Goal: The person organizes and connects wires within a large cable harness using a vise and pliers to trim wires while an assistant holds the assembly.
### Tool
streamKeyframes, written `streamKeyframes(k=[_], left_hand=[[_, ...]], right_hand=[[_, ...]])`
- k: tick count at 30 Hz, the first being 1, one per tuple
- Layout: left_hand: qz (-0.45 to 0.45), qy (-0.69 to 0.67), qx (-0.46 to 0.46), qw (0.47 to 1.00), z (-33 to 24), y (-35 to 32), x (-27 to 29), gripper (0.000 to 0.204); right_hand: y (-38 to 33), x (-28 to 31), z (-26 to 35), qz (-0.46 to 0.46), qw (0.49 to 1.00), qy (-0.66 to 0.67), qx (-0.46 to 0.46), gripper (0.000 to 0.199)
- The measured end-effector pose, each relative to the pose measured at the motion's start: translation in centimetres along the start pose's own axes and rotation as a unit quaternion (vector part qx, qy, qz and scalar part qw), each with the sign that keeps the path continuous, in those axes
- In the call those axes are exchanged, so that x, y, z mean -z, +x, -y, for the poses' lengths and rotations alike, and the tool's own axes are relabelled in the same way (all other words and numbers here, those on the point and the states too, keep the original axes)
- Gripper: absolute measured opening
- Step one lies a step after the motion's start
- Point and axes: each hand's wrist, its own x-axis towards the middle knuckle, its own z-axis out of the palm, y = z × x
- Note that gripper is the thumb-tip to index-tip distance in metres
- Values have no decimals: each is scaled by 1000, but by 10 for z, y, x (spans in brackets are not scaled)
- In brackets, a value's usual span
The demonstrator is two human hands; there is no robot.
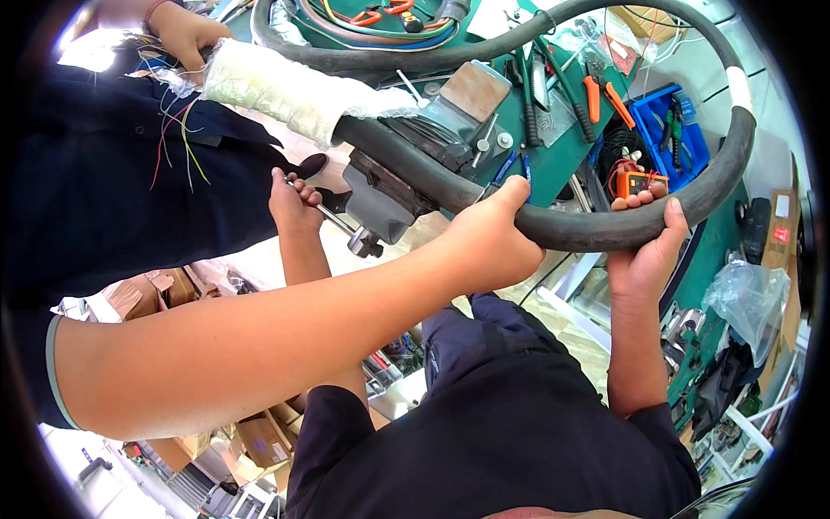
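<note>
Workshop, seen from above: a thick black hose loops from the upper centre of the frame round the right side & back to centre, where it runs into a grey bench vise at the edge of the green worktop. The person's left hand, centre-left, is fisted round the vise handle, a metal bar w/ a black knob at its tip. The right hand, right of centre, grips the hose from below, fingers curled over the top. A co-worker's hand clasps the same hose between the two; the co-worker's other hand, upper left, rests on the hose's white-wrapped end, w/ thin coloured wires trailing. On the worktop behind: orange-handled pliers, a blue bin, a small orange meter.
</note>
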Motion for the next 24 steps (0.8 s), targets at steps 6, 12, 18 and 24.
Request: streamKeyframes(k=[6, 12, 18, 24], left_hand=[[-245, -134, -40, 959, 41, -13, 46, 30], [-359, -199, -21, 912, 82, -45, 64, 32], [-370, -242, 48, 896, 114, -74, 55, 35], [-352, -282, 87, 888, 135, -80, 44, 39]], right_hand=[[1, 2, -4, 2, 1000, 11, -1, 31], [0, -1, -3, 18, 1000, 12, -5, 30], [1, -2, -4, 7, 1000, 25, -14, 31], [-1, 2, -3, -6, 999, 31, -15, 31]])
